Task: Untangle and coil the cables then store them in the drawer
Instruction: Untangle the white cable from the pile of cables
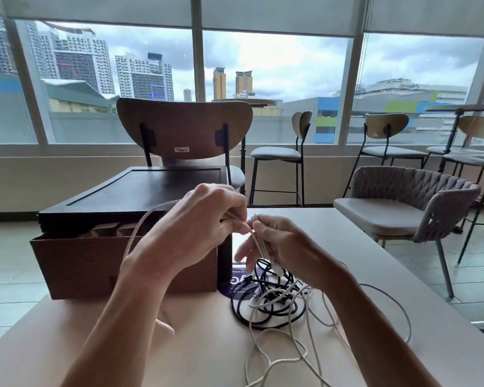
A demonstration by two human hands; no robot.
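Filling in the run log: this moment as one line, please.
stage: untangling | left hand: pinches white cable | right hand: holds white cable | black cable: tangled on table | drawer: open

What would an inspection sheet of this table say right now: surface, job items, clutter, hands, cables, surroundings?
Surface: pale table, with the cables lying on it.
Job's things: wooden drawer pulled open from a dark box; white cable; black cable.
Clutter: dark printed sticker, partly under the cables.
Grippers: left hand and right hand both pinch the white cable above the table.
Cables: white and black tangled in one heap; loose white loops spread toward the near edge; nothing coiled yet.
Surroundings: wooden chair behind the box, grey chair to the right, windows onto city buildings.
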